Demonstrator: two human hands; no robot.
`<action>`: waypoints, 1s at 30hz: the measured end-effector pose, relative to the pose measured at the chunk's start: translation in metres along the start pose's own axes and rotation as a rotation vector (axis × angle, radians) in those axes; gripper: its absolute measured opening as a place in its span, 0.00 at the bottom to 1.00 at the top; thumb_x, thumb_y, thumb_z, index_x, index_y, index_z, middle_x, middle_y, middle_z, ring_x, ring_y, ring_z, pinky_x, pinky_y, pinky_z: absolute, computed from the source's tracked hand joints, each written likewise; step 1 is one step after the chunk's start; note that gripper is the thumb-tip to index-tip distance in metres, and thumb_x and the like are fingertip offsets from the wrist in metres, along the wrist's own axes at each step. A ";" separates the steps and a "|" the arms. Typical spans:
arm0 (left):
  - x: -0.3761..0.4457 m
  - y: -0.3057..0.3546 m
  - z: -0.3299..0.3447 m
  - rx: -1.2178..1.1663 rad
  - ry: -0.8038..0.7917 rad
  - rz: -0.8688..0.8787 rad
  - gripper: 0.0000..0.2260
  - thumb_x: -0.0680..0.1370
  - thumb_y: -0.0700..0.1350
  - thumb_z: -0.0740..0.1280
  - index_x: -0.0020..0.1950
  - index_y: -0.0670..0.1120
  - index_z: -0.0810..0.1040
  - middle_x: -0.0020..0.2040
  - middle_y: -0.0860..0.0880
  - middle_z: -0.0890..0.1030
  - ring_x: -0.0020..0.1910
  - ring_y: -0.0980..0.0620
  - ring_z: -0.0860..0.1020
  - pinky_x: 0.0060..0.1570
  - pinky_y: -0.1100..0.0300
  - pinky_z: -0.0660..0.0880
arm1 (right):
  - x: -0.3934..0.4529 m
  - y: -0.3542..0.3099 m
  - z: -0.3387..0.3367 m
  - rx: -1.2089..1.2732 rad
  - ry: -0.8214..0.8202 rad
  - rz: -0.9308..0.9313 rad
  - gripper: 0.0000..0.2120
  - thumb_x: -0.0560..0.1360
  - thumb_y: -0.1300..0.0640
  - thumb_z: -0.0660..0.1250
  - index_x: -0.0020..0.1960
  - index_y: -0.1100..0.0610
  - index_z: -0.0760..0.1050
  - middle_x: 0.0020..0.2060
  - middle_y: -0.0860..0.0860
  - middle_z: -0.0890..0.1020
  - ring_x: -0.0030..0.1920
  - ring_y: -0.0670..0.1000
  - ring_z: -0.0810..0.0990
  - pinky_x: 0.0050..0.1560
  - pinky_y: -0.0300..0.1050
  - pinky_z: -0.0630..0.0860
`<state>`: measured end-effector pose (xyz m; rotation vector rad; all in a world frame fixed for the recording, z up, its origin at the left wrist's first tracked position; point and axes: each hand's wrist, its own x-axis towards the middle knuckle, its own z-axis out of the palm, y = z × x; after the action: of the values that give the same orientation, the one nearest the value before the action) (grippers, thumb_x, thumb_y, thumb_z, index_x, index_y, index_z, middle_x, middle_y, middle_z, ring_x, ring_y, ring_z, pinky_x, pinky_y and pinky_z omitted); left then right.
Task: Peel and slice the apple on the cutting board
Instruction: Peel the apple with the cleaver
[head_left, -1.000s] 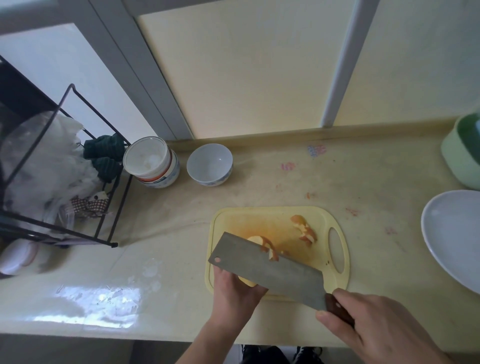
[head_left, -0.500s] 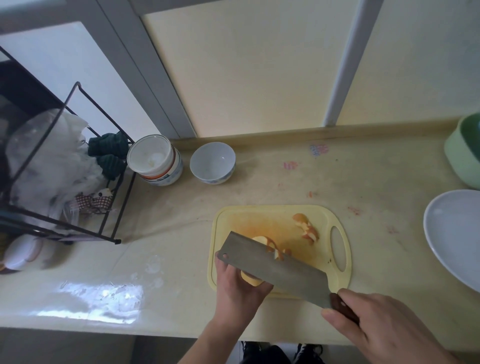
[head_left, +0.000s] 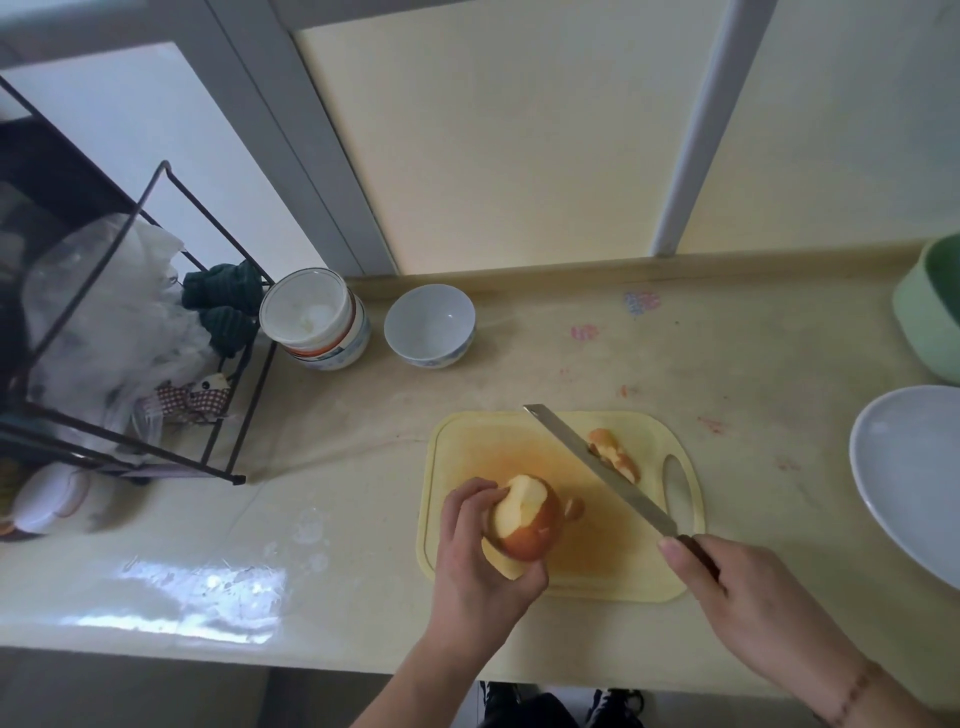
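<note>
Item: half-peeled apple (head_left: 524, 519), cupped in my left hand (head_left: 480, 561); cleaver (head_left: 597, 467) clenched in my right hand (head_left: 748, 597).
Risk: wet flesh may slip, heavy blade nicking my fingers (head_left: 467, 499).

The board (head_left: 519, 447) lay on the desk (head_left: 727, 364), near its front edge. Peel (head_left: 613, 454) sat on the board's right part. Behind and to the left stood a bowl (head_left: 429, 326), a tub (head_left: 311, 317) left of it, then a rack (head_left: 130, 338). A plate (head_left: 909, 478) lay right of the board.
</note>
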<state>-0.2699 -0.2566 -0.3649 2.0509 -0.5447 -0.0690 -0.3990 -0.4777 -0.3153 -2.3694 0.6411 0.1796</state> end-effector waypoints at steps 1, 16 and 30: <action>-0.001 0.000 0.000 0.012 -0.001 -0.014 0.32 0.61 0.42 0.79 0.62 0.55 0.72 0.65 0.60 0.69 0.68 0.56 0.70 0.60 0.59 0.75 | -0.003 0.000 -0.001 0.005 -0.008 -0.002 0.34 0.68 0.23 0.44 0.29 0.53 0.64 0.21 0.51 0.68 0.23 0.47 0.68 0.28 0.46 0.67; 0.007 0.005 0.000 0.039 0.030 -0.082 0.26 0.61 0.59 0.78 0.54 0.47 0.79 0.52 0.64 0.69 0.54 0.61 0.72 0.49 0.75 0.69 | -0.037 -0.013 -0.004 -0.263 -0.055 -0.118 0.34 0.64 0.20 0.37 0.33 0.50 0.60 0.21 0.46 0.66 0.23 0.43 0.64 0.25 0.37 0.62; 0.009 0.000 0.002 0.161 -0.011 -0.052 0.20 0.64 0.61 0.73 0.48 0.49 0.82 0.44 0.54 0.74 0.51 0.58 0.69 0.42 0.71 0.67 | -0.038 -0.009 -0.007 -0.262 -0.092 -0.135 0.32 0.63 0.19 0.36 0.31 0.46 0.58 0.21 0.45 0.66 0.23 0.42 0.64 0.26 0.37 0.62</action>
<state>-0.2625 -0.2616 -0.3649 2.2231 -0.5180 -0.0687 -0.4277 -0.4611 -0.2943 -2.6276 0.4328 0.3287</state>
